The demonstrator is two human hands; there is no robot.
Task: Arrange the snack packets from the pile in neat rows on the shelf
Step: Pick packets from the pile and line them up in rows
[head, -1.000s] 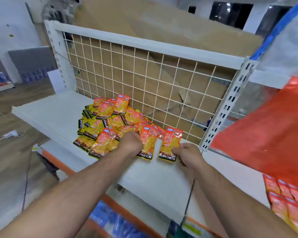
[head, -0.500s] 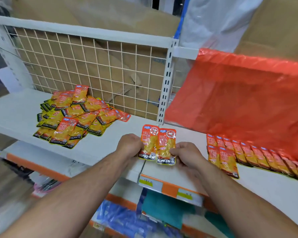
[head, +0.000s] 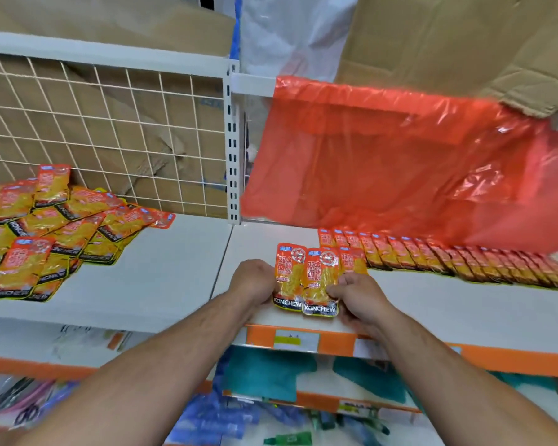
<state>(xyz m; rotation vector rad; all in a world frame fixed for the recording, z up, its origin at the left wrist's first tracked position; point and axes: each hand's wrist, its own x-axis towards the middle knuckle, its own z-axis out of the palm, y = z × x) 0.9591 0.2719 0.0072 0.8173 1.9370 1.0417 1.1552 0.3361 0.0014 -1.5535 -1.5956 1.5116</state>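
The two KONCHEW packets (head: pixel 306 281) have moved right since a moment ago, now at the shelf (head: pixel 448 304) front just beside the row (head: pixel 432 255), with left hand (head: pixel 253 283) and right hand (head: pixel 356 296) fingers each pinching one.

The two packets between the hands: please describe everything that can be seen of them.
The two packets are glossy plastic sachets: orange-red top, yellow middle, dark bottom band reading KONCHEW. They lie side by side and slightly overlapping, near the front edge of the white shelf. The left hand grips the left one; the right hand pinches the right one.
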